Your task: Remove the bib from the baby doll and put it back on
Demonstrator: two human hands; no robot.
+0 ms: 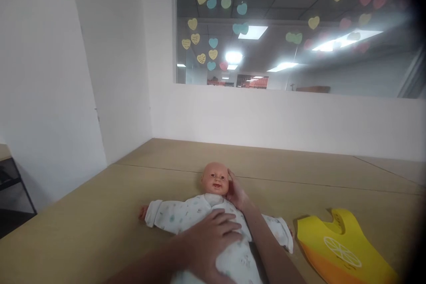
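Note:
A baby doll (pixel 214 178) in a white patterned sleepsuit lies on its back on the light wooden table (pixel 100 222), head toward the far wall. My left hand (pixel 208 242) rests flat on the doll's chest and belly, fingers spread. My right hand (pixel 237 191) cups the side of the doll's head and neck, with the forearm lying along the doll's arm. The doll's other arm (pixel 156 214) stretches out to the left.
A yellow and orange bib (pixel 342 244) with a citrus print lies on the table to the right of the doll. White walls enclose the table's far side and left. A window (pixel 293 26) with heart stickers is above.

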